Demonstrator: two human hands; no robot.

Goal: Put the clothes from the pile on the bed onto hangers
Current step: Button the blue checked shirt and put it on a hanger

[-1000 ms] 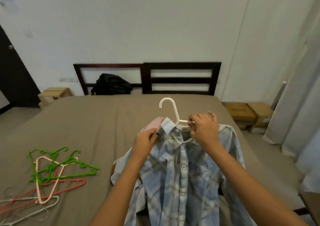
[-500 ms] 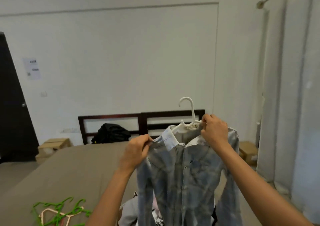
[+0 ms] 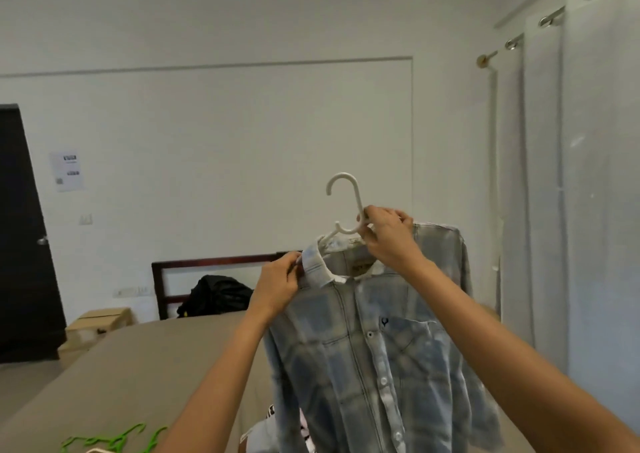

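Observation:
A pale blue plaid shirt point(image 3: 374, 355) hangs in the air in front of me on a white plastic hanger point(image 3: 343, 203). My right hand point(image 3: 388, 237) grips the hanger at the base of its hook, above the collar. My left hand point(image 3: 278, 286) pinches the shirt's left collar and shoulder. The hanger's arms are hidden inside the shirt. Below the shirt, a bit of the clothes pile point(image 3: 263, 435) shows on the bed point(image 3: 138, 376).
Green hangers point(image 3: 114, 440) lie on the bed at the lower left edge. A dark headboard point(image 3: 207, 269) with a black bag point(image 3: 214, 295) stands behind. Cardboard boxes point(image 3: 100, 324) sit by a dark door point(image 3: 24, 237). White curtains point(image 3: 571, 210) hang at the right.
Both hands have lifted the shirt on its hanger off the bed to chest height. My view has tilted up toward the wall and curtains.

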